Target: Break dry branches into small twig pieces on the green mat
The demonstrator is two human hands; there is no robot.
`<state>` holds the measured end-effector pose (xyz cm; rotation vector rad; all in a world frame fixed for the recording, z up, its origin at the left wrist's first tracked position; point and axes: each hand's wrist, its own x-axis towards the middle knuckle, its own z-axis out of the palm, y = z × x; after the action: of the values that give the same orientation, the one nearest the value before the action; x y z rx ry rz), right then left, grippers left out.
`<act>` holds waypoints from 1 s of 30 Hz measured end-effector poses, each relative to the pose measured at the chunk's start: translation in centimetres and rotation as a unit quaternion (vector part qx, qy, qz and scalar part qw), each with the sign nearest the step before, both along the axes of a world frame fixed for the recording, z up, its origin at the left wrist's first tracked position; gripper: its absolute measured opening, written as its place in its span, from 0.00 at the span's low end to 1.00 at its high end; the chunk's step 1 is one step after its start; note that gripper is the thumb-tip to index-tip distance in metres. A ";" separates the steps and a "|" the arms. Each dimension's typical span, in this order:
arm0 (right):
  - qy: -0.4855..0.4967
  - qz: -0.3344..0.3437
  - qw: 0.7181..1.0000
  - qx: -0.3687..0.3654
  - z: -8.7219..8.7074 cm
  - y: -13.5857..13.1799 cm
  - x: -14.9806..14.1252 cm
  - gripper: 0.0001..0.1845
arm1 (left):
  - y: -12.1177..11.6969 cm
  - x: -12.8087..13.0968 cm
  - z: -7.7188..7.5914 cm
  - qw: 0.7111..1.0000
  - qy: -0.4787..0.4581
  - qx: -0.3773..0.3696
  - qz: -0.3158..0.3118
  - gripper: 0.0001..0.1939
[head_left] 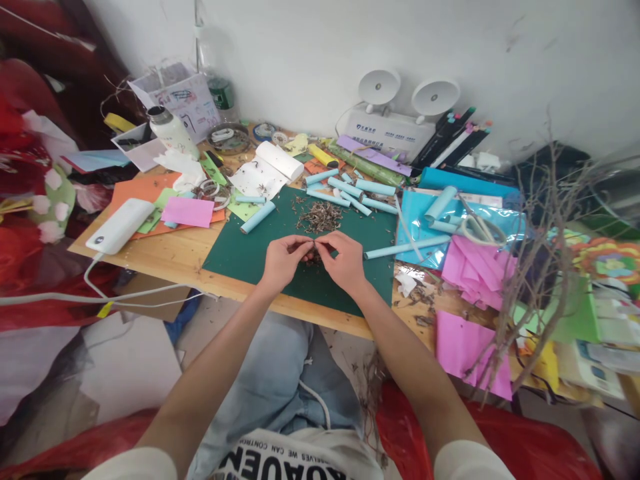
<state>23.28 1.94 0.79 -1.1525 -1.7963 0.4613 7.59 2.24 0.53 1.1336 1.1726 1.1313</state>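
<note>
My left hand [283, 259] and my right hand [344, 259] meet over a dark green mat [240, 257], each with thumb and fingers pinched together. What sits between the fingertips is too small to name. Just beyond them lies a pile of dry brown bits [320, 217], perhaps bark or leaf scraps, and more of these show under the fingers. Several light blue paper rolls [350, 189] are scattered past the pile. Another blue roll [259, 217] rests on the mat's left edge, and a long thin one [395, 248] crosses its right edge.
To the left are a white power bank [120, 227] with a cable, pink paper [188, 211] and a white bottle [173, 132]. On the right, scissors [483, 230] lie on a blue packet, near crumpled pink paper [475, 267] and upright dry twigs [545, 267]. A two-lamp emergency light [390, 130] stands behind.
</note>
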 end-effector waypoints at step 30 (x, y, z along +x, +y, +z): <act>-0.100 0.006 0.993 0.064 -0.7 0.2 0.3 0.13 | 0.4 -0.6 0.4 0.997 0.066 0.004 -0.042 0.14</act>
<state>23.59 2.11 0.12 -1.1317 -1.9762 0.2403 6.97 2.62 0.98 1.2681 1.2106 1.0098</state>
